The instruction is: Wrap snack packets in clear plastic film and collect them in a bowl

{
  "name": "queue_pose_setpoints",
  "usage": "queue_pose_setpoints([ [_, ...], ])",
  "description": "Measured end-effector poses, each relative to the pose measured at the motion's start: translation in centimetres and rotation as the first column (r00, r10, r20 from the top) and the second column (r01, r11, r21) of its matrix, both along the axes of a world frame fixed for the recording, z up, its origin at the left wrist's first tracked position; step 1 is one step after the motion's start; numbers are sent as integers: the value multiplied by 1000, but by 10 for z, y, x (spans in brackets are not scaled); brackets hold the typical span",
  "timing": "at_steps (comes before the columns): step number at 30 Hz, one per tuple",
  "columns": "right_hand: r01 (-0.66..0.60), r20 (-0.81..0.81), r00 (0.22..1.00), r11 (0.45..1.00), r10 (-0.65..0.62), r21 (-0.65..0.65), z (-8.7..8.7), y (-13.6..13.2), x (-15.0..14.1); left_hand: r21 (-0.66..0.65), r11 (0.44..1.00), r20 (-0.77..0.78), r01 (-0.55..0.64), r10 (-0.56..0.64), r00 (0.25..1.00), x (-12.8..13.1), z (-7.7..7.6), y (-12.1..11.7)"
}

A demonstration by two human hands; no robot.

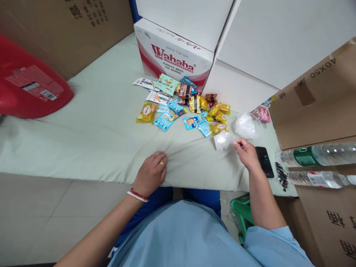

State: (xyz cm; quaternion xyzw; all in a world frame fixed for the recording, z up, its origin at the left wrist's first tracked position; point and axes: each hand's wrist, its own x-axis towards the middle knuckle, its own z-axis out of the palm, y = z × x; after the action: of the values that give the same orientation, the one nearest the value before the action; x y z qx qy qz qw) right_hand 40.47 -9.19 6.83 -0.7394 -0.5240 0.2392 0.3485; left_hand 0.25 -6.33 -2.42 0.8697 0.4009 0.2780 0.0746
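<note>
My left hand [151, 171] rests on the pale green cloth [97, 148], its fingers curled together and nothing visible in them. My right hand [246, 152] has thumb and forefinger pinched beside a small crumpled clear plastic bag [223, 141]; what is between the fingertips is too small to make out. Behind it lies a larger bundle of clear plastic bags [246, 125]. Further back is a loose pile of snacks: blue sachets [164, 121], yellow wrapped pieces [146, 112], a light green packet [167, 84], white packets [158, 98] and brown packets [184, 91].
A black phone [264, 162] lies right of my right hand, near dark small items [282, 176] and two water bottles [322, 155]. A Wahaha carton [175, 52] and white panels [244, 85] stand behind the snacks. Left is a red container [30, 81]; cardboard boxes [314, 100] flank both sides.
</note>
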Motion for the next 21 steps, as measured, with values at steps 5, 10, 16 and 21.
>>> queue_pose_setpoints([
  [5,120,-30,993,990,-118,69,-7,-1,5,-6,1000,-5,-6,6,1000,0,0,-1],
  [10,72,264,957,981,-119,182,-13,22,-4,13,1000,-25,2,-2,1000,0,1,0],
  [16,-53,401,916,992,2,117,-10,44,-11,20,1000,-23,-12,13,1000,1,3,-1],
  [21,87,94,990,976,-107,199,12,26,10,-15,1000,1,-21,21,1000,3,0,-2],
])
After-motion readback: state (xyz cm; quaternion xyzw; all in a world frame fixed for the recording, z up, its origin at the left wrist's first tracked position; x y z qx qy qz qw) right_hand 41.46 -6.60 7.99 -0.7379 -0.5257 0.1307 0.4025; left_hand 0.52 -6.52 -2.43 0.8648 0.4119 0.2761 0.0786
